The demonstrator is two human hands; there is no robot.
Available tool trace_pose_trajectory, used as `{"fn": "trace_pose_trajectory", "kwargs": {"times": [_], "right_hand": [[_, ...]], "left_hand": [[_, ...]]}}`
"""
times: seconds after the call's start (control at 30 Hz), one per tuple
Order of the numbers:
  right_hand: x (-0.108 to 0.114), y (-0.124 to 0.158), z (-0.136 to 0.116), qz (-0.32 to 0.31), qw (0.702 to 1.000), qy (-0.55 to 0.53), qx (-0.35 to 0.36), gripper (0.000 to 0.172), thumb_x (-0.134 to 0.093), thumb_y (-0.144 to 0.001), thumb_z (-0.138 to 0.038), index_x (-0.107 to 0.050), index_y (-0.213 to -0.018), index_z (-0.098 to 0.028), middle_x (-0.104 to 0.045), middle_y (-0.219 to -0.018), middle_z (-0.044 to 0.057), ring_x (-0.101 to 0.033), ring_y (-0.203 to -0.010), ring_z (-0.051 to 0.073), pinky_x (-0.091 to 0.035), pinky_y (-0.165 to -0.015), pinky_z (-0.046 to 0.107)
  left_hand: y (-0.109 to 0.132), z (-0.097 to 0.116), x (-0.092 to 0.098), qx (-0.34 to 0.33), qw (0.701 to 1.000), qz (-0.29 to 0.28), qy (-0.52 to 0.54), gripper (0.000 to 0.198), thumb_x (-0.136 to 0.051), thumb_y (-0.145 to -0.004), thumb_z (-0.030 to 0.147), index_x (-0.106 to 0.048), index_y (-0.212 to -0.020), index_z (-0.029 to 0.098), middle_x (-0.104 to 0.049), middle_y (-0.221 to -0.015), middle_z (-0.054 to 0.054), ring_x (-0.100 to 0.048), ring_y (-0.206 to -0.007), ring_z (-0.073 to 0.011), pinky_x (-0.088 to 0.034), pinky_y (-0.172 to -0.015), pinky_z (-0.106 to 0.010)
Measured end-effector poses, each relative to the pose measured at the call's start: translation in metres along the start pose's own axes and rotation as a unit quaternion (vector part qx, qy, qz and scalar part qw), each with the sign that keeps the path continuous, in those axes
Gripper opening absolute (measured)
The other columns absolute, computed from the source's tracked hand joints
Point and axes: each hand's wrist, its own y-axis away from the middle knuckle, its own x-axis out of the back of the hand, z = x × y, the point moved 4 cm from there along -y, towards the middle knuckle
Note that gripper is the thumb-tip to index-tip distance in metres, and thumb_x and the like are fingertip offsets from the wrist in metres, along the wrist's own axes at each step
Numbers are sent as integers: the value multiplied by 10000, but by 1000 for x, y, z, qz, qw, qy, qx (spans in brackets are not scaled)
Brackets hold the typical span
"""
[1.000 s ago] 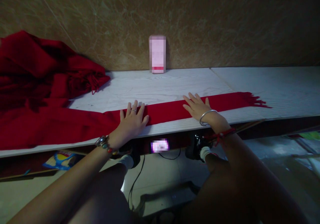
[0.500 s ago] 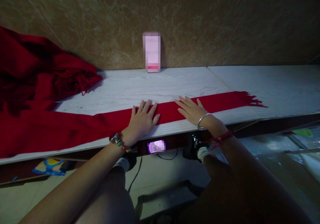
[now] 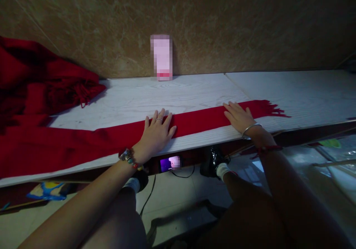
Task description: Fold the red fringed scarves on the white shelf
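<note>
A red scarf [image 3: 200, 121] lies along a white wood-grain board, folded into a long narrow strip with its fringe at the right end. My left hand [image 3: 156, 134] rests flat on the middle of the strip, fingers spread, a ring on one finger. Farther right, close to the fringed end, my right hand [image 3: 239, 118] also lies flat on the cloth with its fingers stretched out. Neither hand grips the fabric. Toward the left the scarf widens and wrinkles, running beside a bunched heap of red fringed cloth [image 3: 50, 82]; whether the two join, I cannot tell.
A pink, blurred-out phone-shaped object [image 3: 163, 58] leans upright against the brown marbled wall [image 3: 222, 26]. Below the front edge of the white board [image 3: 194, 89] sit a lit phone screen [image 3: 170, 164], a cable [image 3: 148, 197] and a blue-and-yellow packet [image 3: 48, 191].
My right hand has slid rightward along the scarf toward the fringe. My left hand stays at about the same place on the cloth. The whole view has shifted slightly.
</note>
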Motion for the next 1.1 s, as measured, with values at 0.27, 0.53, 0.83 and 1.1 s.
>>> {"fn": "trace_pose_trajectory", "kwargs": {"times": [0.27,0.53,0.83,1.1], "right_hand": [[-1,2,-77,-40,991,-17,130,484,-297,-924,-391,-390,-1390,-300,-310,-1507,18,-221,-1388,274,-198,-1083,601],[-5,-10,-30,-64,995,30,72,494,-279,-929,-344,-343,-1417,-294,-291,-1513,10,-209,-1393,233,-194,-1102,555],[7,-22,79,11,994,5,-107,445,-288,-934,-221,-465,-1342,-197,-409,-1447,99,-331,-1344,257,-252,-1090,542],[40,-12,67,148,987,-7,-57,366,-389,-900,-211,-575,-1215,-186,-564,-1307,113,-481,-1237,285,-390,-1024,518]], "left_hand": [[-18,38,-3,-44,999,12,21,553,-268,-959,419,-287,-1436,140,-187,-1527,-160,-147,-1395,-339,-181,-1093,-552],[-21,42,-6,-55,998,-9,4,542,-237,-964,421,-284,-1441,168,-215,-1523,-131,-159,-1396,-326,-179,-1095,-558],[-19,44,-5,-47,999,-10,-17,543,-224,-962,432,-282,-1442,185,-220,-1527,-100,-182,-1394,-306,-192,-1106,-525],[-20,44,-4,-43,999,-22,-6,539,-224,-956,424,-281,-1442,196,-224,-1529,-88,-191,-1392,-307,-183,-1105,-526]]}}
